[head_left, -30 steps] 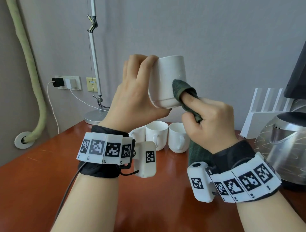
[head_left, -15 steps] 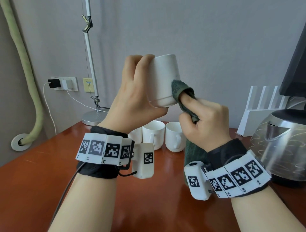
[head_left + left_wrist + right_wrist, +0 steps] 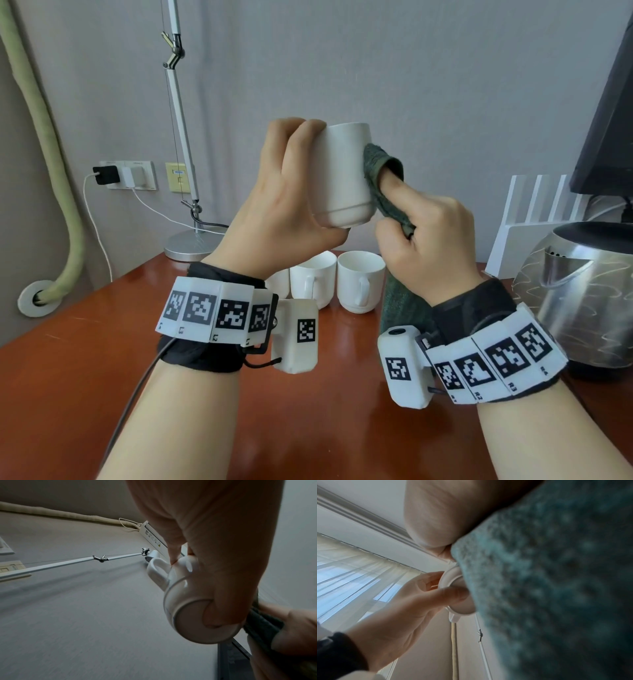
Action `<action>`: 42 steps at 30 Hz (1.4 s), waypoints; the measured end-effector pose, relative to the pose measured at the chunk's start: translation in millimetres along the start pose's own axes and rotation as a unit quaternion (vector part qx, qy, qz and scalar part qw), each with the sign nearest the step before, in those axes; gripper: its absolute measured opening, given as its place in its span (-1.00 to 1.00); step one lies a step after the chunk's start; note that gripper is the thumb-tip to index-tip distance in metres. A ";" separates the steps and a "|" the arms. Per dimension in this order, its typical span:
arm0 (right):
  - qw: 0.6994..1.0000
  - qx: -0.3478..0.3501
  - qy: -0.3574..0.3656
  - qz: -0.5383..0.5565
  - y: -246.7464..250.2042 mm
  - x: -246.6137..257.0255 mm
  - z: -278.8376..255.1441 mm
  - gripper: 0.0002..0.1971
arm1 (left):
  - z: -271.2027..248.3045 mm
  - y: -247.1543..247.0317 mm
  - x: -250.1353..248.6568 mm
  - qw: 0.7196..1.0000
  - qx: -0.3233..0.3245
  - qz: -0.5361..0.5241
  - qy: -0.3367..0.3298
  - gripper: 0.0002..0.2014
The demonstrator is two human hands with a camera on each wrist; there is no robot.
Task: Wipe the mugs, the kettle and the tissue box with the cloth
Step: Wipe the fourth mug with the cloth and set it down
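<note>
My left hand (image 3: pixel 291 202) grips a white mug (image 3: pixel 342 174) raised above the table, thumb under its base (image 3: pixel 197 626), handle (image 3: pixel 157 573) turned away from me. My right hand (image 3: pixel 421 233) holds a dark green cloth (image 3: pixel 378 174) and presses it with the forefinger against the mug's right side. The rest of the cloth (image 3: pixel 556 588) hangs down past my wrist. Three more white mugs (image 3: pixel 359 281) stand on the table behind my hands. The steel kettle (image 3: pixel 582 291) sits at the right. No tissue box shows.
A red-brown wooden table (image 3: pixel 85 377) lies under my arms. A desk lamp (image 3: pixel 178 137) stands on its base at the back left, near wall sockets with plugs (image 3: pixel 126 174). A white rack (image 3: pixel 541 226) and a dark monitor edge (image 3: pixel 609 120) stand behind the kettle.
The cloth and my right forefinger have slid up the mug's right side from near its base. The mug stays held in my left hand, tilted a little more upright.
</note>
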State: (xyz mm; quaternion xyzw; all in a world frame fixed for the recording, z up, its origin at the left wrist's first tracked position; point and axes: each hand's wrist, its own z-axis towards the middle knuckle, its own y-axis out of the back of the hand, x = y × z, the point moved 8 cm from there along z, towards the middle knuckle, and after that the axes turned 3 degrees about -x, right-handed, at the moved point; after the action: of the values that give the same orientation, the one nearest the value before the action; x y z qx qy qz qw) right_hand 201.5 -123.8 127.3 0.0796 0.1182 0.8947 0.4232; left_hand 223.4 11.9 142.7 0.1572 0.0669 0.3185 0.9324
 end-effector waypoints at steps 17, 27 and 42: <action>1.000 -0.016 -0.012 -0.016 3.4 2.5 1.7 -0.43 | 2.3 -2.4 -7.3 1.000 0.018 0.021 -0.008 -0.21; 0.999 -0.015 -0.002 -0.035 2.0 10.6 3.2 -0.41 | -1.8 -18.8 -11.2 0.998 0.062 0.016 -0.023 -0.16; 0.993 -0.081 0.009 0.081 11.2 -4.1 -1.6 -0.51 | -5.3 -1.9 7.0 0.998 -0.010 -0.049 0.023 0.00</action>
State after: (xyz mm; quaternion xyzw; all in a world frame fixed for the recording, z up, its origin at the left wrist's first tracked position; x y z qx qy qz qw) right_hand 195.4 -134.1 128.7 0.0463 0.0428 0.9334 0.3532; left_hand 228.8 16.0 136.9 0.1368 0.0929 0.2767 0.9466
